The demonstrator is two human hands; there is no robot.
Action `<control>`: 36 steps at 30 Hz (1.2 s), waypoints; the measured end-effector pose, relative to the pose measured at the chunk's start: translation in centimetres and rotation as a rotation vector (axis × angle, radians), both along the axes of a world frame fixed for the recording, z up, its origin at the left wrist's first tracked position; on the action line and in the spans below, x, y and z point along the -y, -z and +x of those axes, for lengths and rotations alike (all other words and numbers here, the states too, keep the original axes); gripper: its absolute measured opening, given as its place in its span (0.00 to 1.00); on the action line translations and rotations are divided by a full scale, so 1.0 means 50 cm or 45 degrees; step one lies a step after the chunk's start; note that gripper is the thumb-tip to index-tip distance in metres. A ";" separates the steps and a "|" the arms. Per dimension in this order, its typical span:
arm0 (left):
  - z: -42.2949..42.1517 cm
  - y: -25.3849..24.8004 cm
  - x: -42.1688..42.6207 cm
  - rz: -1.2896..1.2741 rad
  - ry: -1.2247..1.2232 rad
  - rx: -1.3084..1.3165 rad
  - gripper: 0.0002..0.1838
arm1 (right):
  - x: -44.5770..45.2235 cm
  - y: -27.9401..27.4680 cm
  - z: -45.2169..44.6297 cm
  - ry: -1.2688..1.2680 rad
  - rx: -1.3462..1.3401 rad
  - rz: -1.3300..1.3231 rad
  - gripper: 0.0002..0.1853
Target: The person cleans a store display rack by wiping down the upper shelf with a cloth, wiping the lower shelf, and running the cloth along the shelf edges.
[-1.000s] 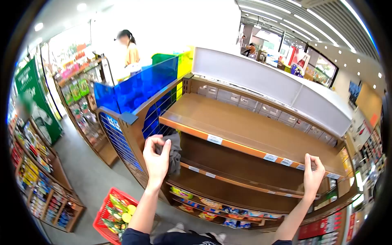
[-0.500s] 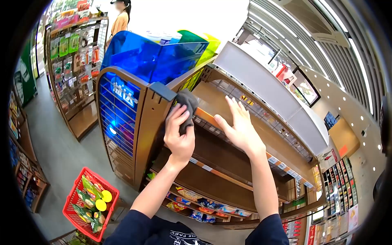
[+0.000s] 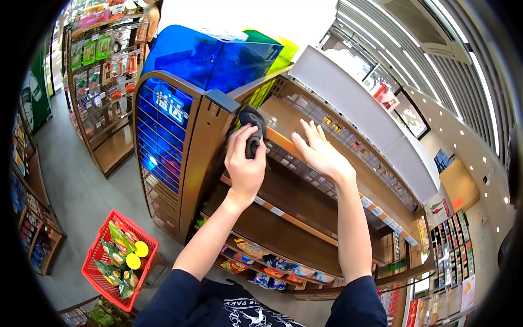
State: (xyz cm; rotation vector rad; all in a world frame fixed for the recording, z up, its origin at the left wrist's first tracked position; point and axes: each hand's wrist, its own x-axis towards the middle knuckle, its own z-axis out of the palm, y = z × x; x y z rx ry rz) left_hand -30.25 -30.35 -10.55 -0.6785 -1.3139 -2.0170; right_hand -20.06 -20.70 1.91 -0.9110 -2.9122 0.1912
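A dark grey cloth [image 3: 252, 125] is bunched in my left hand [image 3: 245, 163], whose fingers close around it. Hand and cloth are at the left end of the top brown shelf [image 3: 338, 150], beside the shelf unit's upright post [image 3: 210, 128]. My right hand [image 3: 321, 152] is over the front edge of that same shelf, its fingers stretched out and nothing in it. Whether the right palm touches the shelf cannot be made out. Lower brown shelves [image 3: 261, 220] lie under both forearms.
Blue translucent bins [image 3: 201, 60] stand left of the shelf. Bagged snacks [image 3: 261, 253] fill the lower shelves. A red basket [image 3: 90, 267] with packaged goods is at lower left. A rack [image 3: 98, 103] of hanging packets is behind, with part of a person [image 3: 152, 16] near it.
My left hand and the cloth have shifted slightly right, and the cloth looks more tightly bunched. The view has tilted a little. The person at the back has moved partly out of sight.
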 end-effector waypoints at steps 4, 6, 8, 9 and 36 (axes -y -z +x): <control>0.012 0.002 0.003 -0.080 0.036 -0.063 0.13 | -0.009 0.002 -0.003 -0.018 0.003 -0.048 0.42; -0.005 -0.002 0.021 -0.140 0.065 -0.116 0.13 | -0.006 -0.001 -0.003 -0.013 0.007 -0.049 0.42; -0.019 -0.005 0.025 -0.087 0.062 -0.024 0.13 | -0.002 -0.005 -0.003 -0.015 0.017 -0.062 0.42; -0.020 -0.004 0.025 -0.056 0.073 0.052 0.13 | -0.005 -0.002 -0.003 -0.011 0.015 -0.068 0.42; 0.079 -0.002 -0.014 -0.101 0.363 -0.066 0.14 | -0.042 -0.029 0.125 0.154 -0.204 -0.136 0.46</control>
